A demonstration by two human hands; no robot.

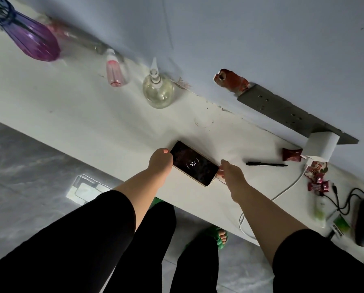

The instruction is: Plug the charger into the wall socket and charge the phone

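Phone lay on surface, showing a charge ring; left hand gripped its end, right hand pinched the cable plug; charging apparently underway, release next.

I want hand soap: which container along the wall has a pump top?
The round clear bottle with the white pump, nearest the phone; the pink bottle and purple vase have none.

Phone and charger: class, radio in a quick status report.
Left hand steadying phone, right hand at its cable end. Screen lit, reads 37. White charger in wall socket strip. Nothing in the way.
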